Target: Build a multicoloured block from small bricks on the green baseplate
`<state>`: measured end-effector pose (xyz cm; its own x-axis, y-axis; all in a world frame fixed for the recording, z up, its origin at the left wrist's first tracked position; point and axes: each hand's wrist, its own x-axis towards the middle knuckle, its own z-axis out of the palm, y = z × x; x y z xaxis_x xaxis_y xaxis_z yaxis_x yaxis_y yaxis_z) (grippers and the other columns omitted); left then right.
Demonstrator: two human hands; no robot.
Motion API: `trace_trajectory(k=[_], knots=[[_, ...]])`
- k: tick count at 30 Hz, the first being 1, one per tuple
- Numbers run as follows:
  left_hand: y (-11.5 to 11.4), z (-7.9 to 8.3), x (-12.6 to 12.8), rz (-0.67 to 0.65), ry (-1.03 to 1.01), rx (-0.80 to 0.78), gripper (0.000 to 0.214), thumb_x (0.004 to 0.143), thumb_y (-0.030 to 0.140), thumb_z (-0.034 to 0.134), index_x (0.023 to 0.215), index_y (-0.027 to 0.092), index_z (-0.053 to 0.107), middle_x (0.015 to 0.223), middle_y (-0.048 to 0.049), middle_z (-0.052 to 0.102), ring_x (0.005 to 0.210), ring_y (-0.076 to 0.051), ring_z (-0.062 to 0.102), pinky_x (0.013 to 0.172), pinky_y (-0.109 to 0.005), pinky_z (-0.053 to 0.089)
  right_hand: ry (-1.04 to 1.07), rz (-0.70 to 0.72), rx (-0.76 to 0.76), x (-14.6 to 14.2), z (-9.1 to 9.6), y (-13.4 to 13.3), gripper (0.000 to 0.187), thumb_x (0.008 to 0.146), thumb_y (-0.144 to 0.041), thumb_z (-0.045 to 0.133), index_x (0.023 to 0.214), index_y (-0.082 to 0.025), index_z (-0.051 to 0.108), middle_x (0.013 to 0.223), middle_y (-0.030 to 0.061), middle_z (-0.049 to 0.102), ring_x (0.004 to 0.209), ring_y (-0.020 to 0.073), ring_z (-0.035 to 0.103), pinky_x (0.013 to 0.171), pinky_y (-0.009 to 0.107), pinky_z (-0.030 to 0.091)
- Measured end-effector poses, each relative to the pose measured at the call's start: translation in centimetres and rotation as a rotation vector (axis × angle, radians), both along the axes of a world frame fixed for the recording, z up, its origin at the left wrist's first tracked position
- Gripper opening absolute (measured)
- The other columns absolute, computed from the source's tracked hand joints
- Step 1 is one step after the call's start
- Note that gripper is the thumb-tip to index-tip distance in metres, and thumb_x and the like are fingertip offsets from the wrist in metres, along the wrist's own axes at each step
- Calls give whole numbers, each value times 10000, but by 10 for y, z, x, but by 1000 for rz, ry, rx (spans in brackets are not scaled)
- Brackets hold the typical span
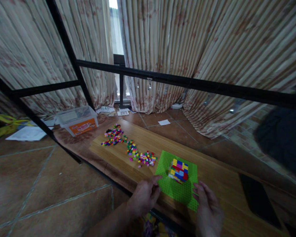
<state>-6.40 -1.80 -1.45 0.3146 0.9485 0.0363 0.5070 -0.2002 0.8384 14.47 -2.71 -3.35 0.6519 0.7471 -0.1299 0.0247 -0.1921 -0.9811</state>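
1. Patterned curtains are hanging across the room in front of us, reaching to the floor, with daylight showing through a narrow gap.
2. Brown floor tiles are spreading below, pale joints crossing them; a white sheet of paper is lying beyond the desk.
3. A black frame is running between the desk and the curtains, its rail crossing the whole view.
4. The wooden desk is stretching before the seated person, a brown cloth showing along its near side and left end.
5. A clear plastic tub bearing an orange label is standing on the cloth, at the far left.
6. A green studded baseplate is lying on the desk in front of the person; a flat black slab is resting well to its right.
7. The person's hands are flanking the baseplate: the left hand is curling loosely at its near left edge, while the right hand is keeping thumb and fingers narrow by the right edge. Whether either is gripping, I cannot tell.
8. A multicoloured brick block is sitting on the baseplate, between and beyond the hands.
9. Loose bricks are lying in scattered heaps, left of the baseplate.
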Motion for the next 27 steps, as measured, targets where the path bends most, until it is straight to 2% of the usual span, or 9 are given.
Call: trace_trajectory(k=[4, 7, 10, 18, 24, 27], knots=[[-9, -14, -43, 162, 11, -9, 348, 859, 179, 439, 1183, 193, 566, 1020, -42, 685, 943, -169, 632, 860, -272, 486, -194, 205, -88, -24, -9, -21, 509, 700, -615, 593, 1010, -218, 668, 970, 72, 713, 897, 254, 651, 822, 376, 491], [-5, -22, -65, 303, 56, -1, 342, 845, 153, 437, 1159, 185, 569, 1079, -52, 673, 1005, -183, 621, 901, -295, 472, -252, 458, 15, -53, -21, -23, 401, 739, -556, 592, 929, -214, 683, 978, 79, 714, 912, 247, 658, 787, 339, 518], [4, -24, -77, 382, 129, -16, 310, 832, 143, 449, 1110, 186, 580, 1033, -51, 678, 974, -189, 630, 876, -299, 478, -390, 672, 116, -80, -27, -13, 304, 825, -467, 528, 946, -226, 667, 983, 71, 705, 909, 221, 658, 765, 319, 530], [26, -30, -91, 511, 289, 54, 352, 803, 139, 492, 1153, 171, 514, 1070, -76, 618, 984, -192, 603, 894, -307, 459, -821, 783, 291, -120, -24, 23, 249, 903, -304, 419, 1034, -223, 615, 982, 84, 646, 952, 239, 597, 858, 418, 485], [42, -24, -93, 482, 416, 12, 305, 859, 219, 465, 1162, 211, 504, 1081, -59, 596, 949, -186, 620, 826, -276, 466, -951, 940, 346, -150, -28, 33, 265, 895, -202, 400, 1054, -208, 612, 1058, 94, 620, 1068, 241, 550, 920, 423, 460], [51, -21, -89, 450, 494, 2, 257, 885, 267, 450, 1128, 225, 518, 1058, -51, 606, 908, -186, 629, 774, -269, 468, -991, 979, 338, -157, -33, 42, 261, 877, -183, 414, 1051, -207, 608, 1061, 95, 613, 1057, 254, 541, 920, 444, 452]])
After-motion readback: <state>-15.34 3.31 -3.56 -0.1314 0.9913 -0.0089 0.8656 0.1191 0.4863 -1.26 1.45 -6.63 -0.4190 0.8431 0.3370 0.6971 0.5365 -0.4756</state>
